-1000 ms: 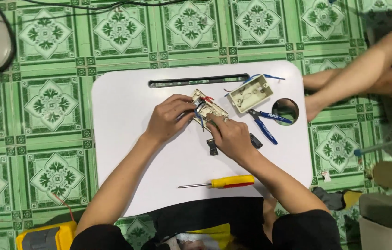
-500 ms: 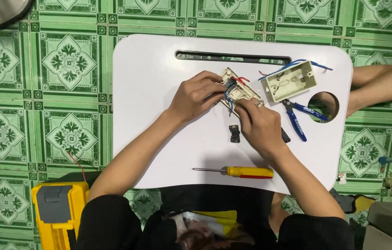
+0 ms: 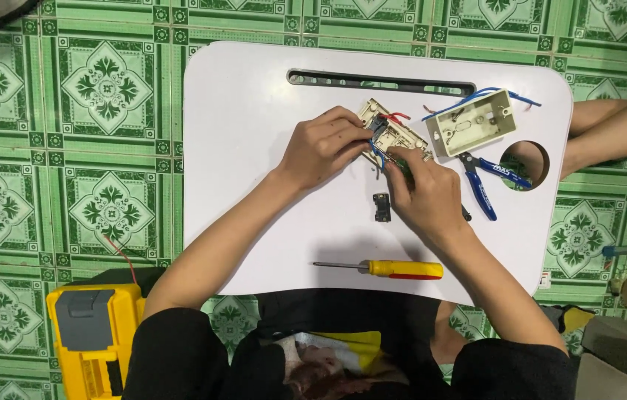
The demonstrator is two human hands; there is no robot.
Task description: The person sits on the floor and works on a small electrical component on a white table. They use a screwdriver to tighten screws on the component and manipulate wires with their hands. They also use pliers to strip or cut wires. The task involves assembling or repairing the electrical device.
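Note:
Both my hands meet over a cream switch plate (image 3: pixel 395 132) with red and blue wires, near the middle of a white lap table (image 3: pixel 254 148). My left hand (image 3: pixel 322 148) grips the plate's left side. My right hand (image 3: pixel 426 194) is closed at the plate's lower edge, apparently on a dark-handled tool whose tip is hidden by the fingers. A small black switch part (image 3: pixel 381 207) lies just left of my right hand.
A cream wall box (image 3: pixel 474 122) with a blue wire lies at upper right, blue-handled cutters (image 3: pixel 491 178) beside a round hole (image 3: pixel 524 164). A yellow screwdriver (image 3: pixel 395 269) lies near the front edge. A yellow meter (image 3: pixel 95 337) sits on the green tiled floor. Another person's limbs (image 3: pixel 617 133) are at right.
The view has shifted, so the table now sits farther right and higher in frame. Both hands have stayed together on the switch plate with only small finger movements.

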